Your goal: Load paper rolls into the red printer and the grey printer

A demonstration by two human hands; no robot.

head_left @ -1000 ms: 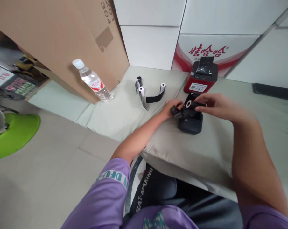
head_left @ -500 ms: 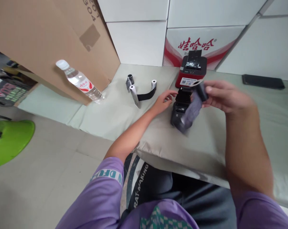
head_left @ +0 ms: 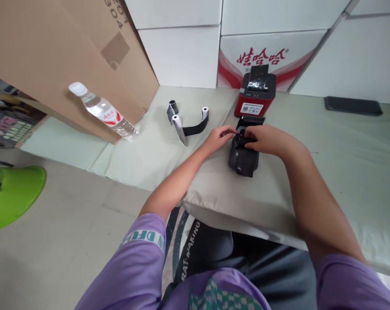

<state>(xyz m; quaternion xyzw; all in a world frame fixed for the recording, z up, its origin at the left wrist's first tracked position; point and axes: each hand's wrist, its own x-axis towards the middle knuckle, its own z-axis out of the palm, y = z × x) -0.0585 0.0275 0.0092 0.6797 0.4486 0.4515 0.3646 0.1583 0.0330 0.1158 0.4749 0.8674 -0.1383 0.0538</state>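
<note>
Both hands are working at the black printer's [head_left: 243, 157] open top near the padded surface's [head_left: 327, 172] front edge: left hand [head_left: 218, 137] steadying its side, right hand [head_left: 267, 140] pressing fingers inside, what they grip hidden.

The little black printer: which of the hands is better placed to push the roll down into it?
Probably the right hand: it already lies over the open top of the black printer, while the left hand only touches its left edge.

Both hands, left hand [head_left: 218, 137] and right hand [head_left: 266, 140], rest on the black printer [head_left: 243, 160] beside the red printer [head_left: 254, 94].
</note>
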